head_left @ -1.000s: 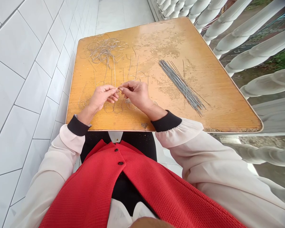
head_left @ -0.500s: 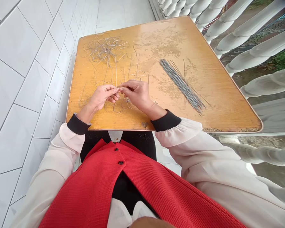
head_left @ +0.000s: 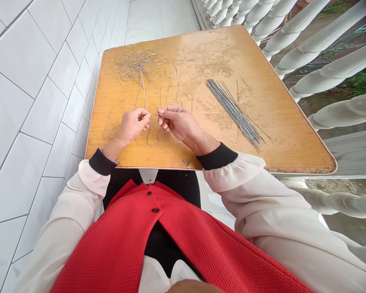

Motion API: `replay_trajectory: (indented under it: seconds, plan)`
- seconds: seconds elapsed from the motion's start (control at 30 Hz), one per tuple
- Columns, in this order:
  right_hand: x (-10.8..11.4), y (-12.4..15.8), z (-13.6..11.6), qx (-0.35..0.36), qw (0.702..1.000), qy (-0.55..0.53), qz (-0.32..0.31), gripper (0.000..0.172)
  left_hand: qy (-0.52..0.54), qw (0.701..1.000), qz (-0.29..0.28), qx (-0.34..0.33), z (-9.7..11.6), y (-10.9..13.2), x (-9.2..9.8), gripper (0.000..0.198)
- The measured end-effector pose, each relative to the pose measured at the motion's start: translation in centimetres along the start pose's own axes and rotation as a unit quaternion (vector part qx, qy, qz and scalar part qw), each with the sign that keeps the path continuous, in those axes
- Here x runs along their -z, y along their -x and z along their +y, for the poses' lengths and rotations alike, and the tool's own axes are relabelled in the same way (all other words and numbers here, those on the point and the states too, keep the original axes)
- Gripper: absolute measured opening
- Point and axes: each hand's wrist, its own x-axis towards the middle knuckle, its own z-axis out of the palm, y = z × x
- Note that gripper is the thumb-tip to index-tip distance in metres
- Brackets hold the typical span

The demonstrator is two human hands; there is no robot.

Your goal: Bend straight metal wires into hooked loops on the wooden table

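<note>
Over the near left part of the wooden table, my left hand pinches a thin metal wire that sticks up past its fingertips. Close by on the right, my right hand has thumb and forefinger pressed together at the wire's other part, which bends across the small gap between the hands. The exact grip of the right fingertips is too fine to see fully. Below and around both hands lie several bent wires with looped ends, partly hidden by the fingers.
A tangled heap of looped wires lies at the far left of the table. On the right is a bundle of straight grey wires. A white tiled wall runs along the left, and a white balustrade along the right.
My hands were touching at the fingertips and have drawn slightly apart. The right hand has turned, showing more of its fingers, and the upright wire leans a little more to the left.
</note>
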Motion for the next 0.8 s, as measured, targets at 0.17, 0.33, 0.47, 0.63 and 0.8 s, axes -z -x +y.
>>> replay_trajectory:
  seconds: [0.17,0.33,0.47,0.63,0.8]
  plan:
    - [-0.4,0.2,0.1,0.01,1.0,-0.015,0.002,0.027,-0.018,0.999,0.038,-0.026,-0.1,0.1,-0.4,0.032]
    - [-0.7,0.1,0.6,0.014,1.0,-0.027,0.005,0.023,0.004,0.999,0.045,-0.02,0.2,0.2,-0.3,0.033]
    - [-0.4,-0.1,1.0,0.024,0.999,-0.044,0.004,0.022,0.048,0.999,0.006,0.0,0.6,0.4,0.1,0.03]
    - [0.1,-0.3,1.4,0.045,0.997,-0.056,-0.002,0.017,0.086,0.996,-0.027,0.03,0.9,0.5,0.4,0.025]
    - [-0.1,-0.2,1.7,0.06,0.996,-0.066,-0.007,0.016,0.094,0.995,-0.027,0.034,0.8,0.4,0.4,0.025]
